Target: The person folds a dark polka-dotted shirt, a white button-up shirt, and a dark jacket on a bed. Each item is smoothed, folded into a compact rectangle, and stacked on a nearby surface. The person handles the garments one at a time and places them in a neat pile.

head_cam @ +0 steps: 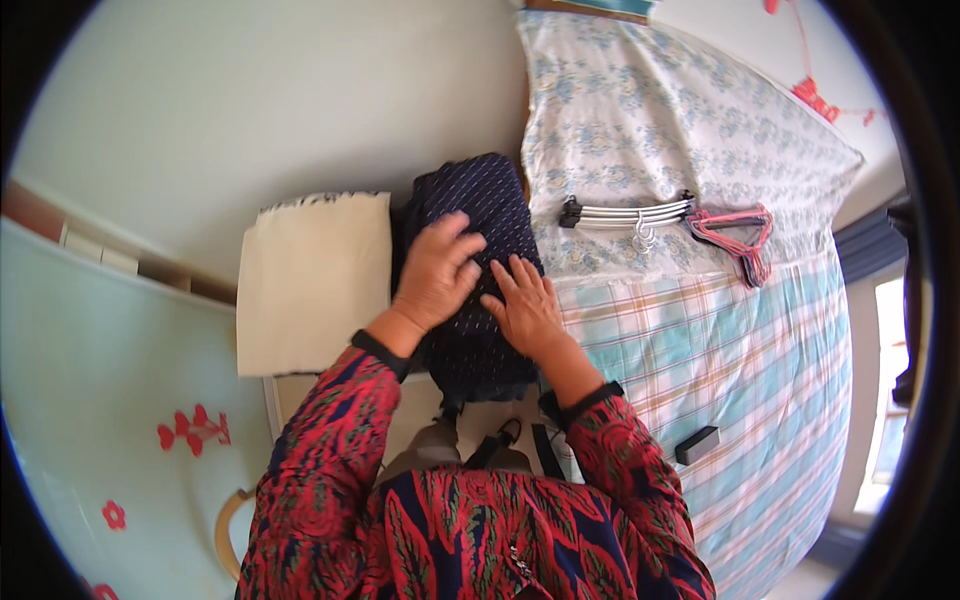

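Observation:
A dark navy cloth with small pale dashes (pixel 480 180) lies as a folded, elongated bundle in front of me, between a cream board-like piece and the bed. Over its left part is my left hand (pixel 442 270), slightly blurred, fingers apart and curved; whether it touches the cloth I cannot tell. My right hand (pixel 525 304) rests flat on the cloth's right part with the fingers spread. Neither hand grips anything. What lies under the cloth is hidden.
Left of the cloth is a cream, flat-topped piece (pixel 315 289). On the bed's floral cover (pixel 600 90) lie metal clip hangers (pixel 628 216) and several pink and dark hangers (pixel 731 229). A small dark box (pixel 697 445) is on the plaid sheet (pixel 750 360). A curved wooden piece (pixel 229 532) stands lower left.

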A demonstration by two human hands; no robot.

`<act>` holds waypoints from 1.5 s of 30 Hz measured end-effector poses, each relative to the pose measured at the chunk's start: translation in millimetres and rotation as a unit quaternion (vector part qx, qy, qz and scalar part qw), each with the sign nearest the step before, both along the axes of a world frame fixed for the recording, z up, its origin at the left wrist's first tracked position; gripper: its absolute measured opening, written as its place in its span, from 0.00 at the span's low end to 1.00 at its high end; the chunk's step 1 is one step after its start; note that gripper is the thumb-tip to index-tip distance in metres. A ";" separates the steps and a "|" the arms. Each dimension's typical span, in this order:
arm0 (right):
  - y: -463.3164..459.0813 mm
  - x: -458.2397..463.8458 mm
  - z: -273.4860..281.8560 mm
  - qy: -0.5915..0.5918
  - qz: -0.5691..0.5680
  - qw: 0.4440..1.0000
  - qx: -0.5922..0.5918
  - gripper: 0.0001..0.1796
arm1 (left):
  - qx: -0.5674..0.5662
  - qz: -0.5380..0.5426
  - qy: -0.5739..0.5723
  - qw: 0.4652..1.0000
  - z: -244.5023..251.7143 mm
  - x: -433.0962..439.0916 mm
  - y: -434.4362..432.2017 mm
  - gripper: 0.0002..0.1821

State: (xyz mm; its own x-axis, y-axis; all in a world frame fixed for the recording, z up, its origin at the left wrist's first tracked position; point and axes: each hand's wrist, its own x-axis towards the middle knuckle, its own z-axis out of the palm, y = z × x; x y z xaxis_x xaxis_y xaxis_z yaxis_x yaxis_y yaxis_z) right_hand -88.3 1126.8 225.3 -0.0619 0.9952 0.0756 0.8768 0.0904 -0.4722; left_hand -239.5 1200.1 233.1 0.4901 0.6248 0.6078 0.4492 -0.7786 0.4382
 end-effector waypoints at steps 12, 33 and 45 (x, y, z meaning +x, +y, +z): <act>17.3 -19.5 -28.8 -0.102 -0.026 0.993 -0.051 0.27 | -0.862 0.200 -0.288 0.365 -189.4 -106.3 -210.3 0.31; 21.7 -29.7 -21.2 -0.092 0.034 0.995 0.003 0.27 | -0.737 0.025 -0.629 0.244 -275.4 -38.9 -127.8 0.36; 25.7 -44.6 -25.2 -0.122 0.019 0.990 -0.071 0.28 | -0.885 0.229 -0.156 0.373 -194.1 -48.0 -143.7 0.30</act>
State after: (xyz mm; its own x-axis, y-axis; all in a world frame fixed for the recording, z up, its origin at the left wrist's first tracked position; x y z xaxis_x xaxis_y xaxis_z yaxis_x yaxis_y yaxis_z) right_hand -132.9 1152.4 200.1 -0.0989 0.9913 -0.0866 0.9635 0.0737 -0.2573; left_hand -287.4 1056.4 39.0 0.1639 0.1574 -0.9738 0.0696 0.9829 0.1706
